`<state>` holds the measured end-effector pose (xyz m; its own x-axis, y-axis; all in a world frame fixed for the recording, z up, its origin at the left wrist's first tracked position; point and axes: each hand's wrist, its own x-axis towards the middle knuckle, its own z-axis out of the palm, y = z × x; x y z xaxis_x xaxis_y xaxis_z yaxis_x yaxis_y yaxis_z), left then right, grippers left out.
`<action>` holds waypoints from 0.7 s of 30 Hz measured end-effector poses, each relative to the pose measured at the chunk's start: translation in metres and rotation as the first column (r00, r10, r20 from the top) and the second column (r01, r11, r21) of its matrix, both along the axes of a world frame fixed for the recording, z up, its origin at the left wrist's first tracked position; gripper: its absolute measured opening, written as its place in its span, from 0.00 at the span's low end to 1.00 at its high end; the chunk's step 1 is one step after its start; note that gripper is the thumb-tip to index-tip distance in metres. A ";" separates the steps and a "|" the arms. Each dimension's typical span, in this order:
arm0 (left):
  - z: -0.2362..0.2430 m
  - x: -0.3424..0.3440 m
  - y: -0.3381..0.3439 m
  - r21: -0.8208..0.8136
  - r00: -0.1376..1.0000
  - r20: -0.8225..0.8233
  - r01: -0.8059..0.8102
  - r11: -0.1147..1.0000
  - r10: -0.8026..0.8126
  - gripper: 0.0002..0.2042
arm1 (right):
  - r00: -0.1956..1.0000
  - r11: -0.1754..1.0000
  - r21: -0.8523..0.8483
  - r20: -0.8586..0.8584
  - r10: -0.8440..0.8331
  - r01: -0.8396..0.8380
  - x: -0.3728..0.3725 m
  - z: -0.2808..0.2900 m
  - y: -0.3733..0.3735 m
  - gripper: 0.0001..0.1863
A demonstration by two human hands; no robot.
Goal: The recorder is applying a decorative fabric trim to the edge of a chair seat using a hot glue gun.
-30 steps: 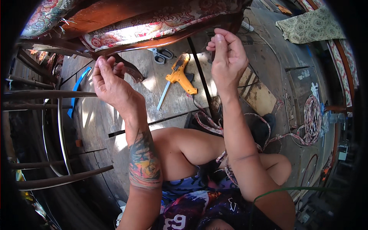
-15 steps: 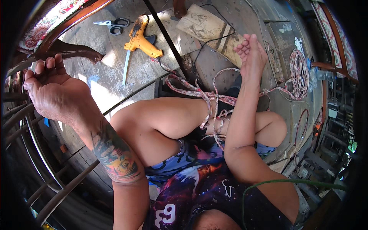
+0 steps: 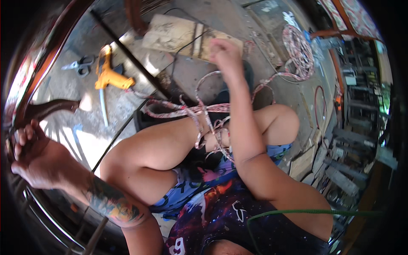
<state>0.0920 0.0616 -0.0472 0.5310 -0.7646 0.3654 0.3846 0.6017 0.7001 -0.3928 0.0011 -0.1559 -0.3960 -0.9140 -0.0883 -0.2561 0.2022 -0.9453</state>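
Far to the left, my left hand [image 3: 40, 159] is palm up with half-curled, parted fingers and nothing visible in it. It is close to dark wooden furniture at the left rim. My right hand [image 3: 224, 53] is raised over the wooden board [image 3: 170, 36] beyond my legs, blurred by motion, its fingers drawn in; whether they hold anything does not show. Below my right forearm, loops of red-and-white patterned fabric cord [image 3: 170, 111] lie across my crossed legs. The cord runs right to a coiled bundle [image 3: 298, 53] on the floor.
A yellow glue gun [image 3: 108, 72] with a glue stick and dark-handled scissors [image 3: 80, 66] lie on the floor at the left. A black bar [image 3: 127, 55] slants across the floor. Chair legs stand at the far left; a green cord [image 3: 297, 211] crosses above my right upper arm.
The view has shifted, so floor things appear farther left. My right hand has gone from loosely extended fingers to drawn-in ones, now over the board. My left hand stays palm up.
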 end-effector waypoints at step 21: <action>0.009 -0.034 -0.003 0.099 0.995 0.093 -0.044 0.994 0.035 0.22 | 0.715 0.758 0.339 -0.661 -0.229 0.556 -0.166 -0.069 -0.048 0.17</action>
<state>0.0583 0.0589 -0.0382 0.5295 -0.7792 0.3353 0.2942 0.5394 0.7890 -0.5592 -0.0471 -0.2251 -0.8290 -0.5487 -0.1078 -0.4707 0.7888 -0.3952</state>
